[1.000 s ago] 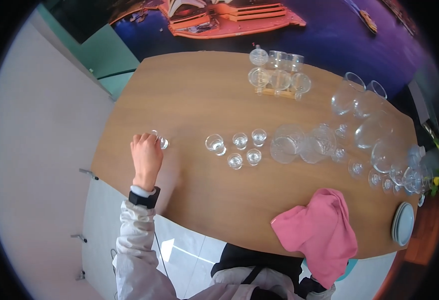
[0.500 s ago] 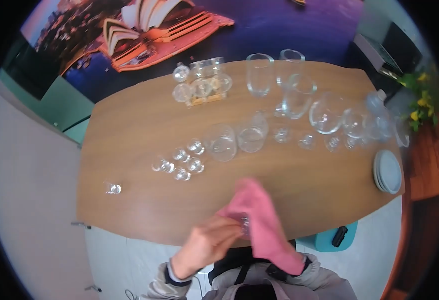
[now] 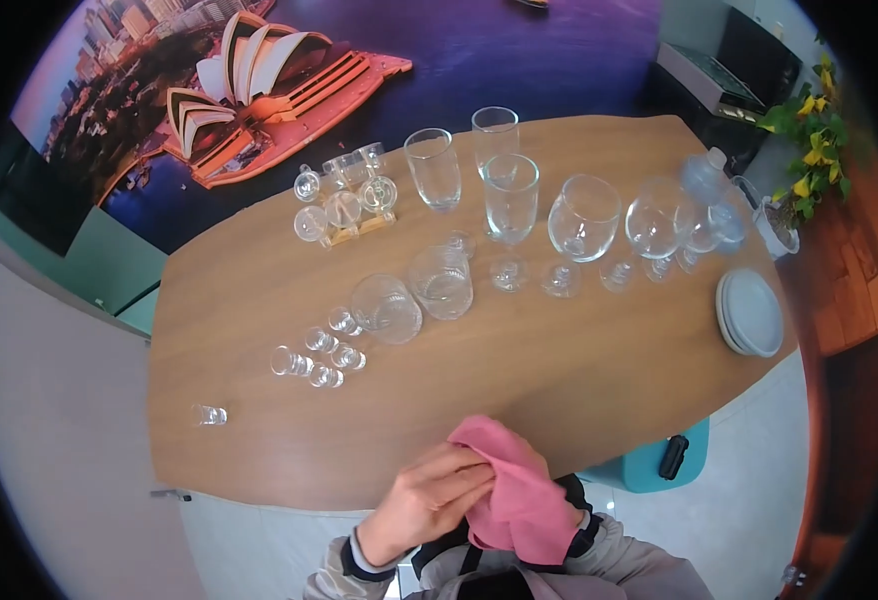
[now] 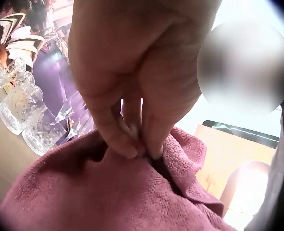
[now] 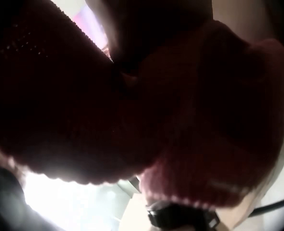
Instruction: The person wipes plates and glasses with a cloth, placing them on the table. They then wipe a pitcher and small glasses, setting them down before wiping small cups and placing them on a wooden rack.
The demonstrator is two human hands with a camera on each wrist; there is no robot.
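Low in the head view, my left hand reaches its fingers into a fold of a pink cloth. The left wrist view shows the fingertips pinched together and sunk in the towelling. The shot glass they carried a moment ago is hidden there. My right hand grips the cloth from the other side, mostly covered by it; its wrist view is dark with fabric. A lone shot glass stands at the table's left end, and several more cluster left of centre.
Two wide tumblers stand mid-table. Tall glasses and round goblets line the back right. A rack of glass cups is at the back left, stacked white plates at the right edge. A teal stool is below the table.
My left hand came from the table's left side with a shot glass, now out of sight in the cloth. The cloth rose off the table with my right hand. The head view swung right.
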